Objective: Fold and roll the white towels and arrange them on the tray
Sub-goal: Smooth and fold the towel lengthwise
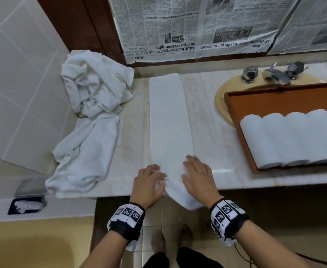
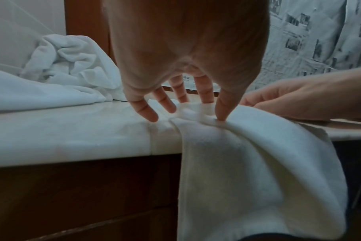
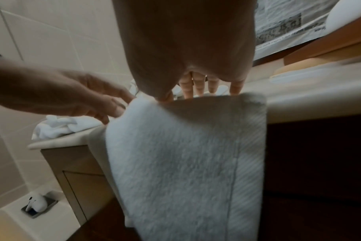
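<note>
Reading "Sabah leaders urged to unite" on the upside-down taped newspaper [image 1: 170, 49], your flat, unclenched left hand [image 1: 149, 182] and right hand [image 1: 199, 176] press the long folded white towel [image 1: 168, 117] overhanging the pale marble counter [image 1: 216, 136] edge.

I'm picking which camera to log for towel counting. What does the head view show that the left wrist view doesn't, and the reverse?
Only the head view shows the brown wooden tray holding four rolled white towels, and the chrome tap. Only the left wrist view shows how far the long folded white towel hangs below the counter edge. Both show the left hand and right hand on that towel, plus the crumpled white towels.
</note>
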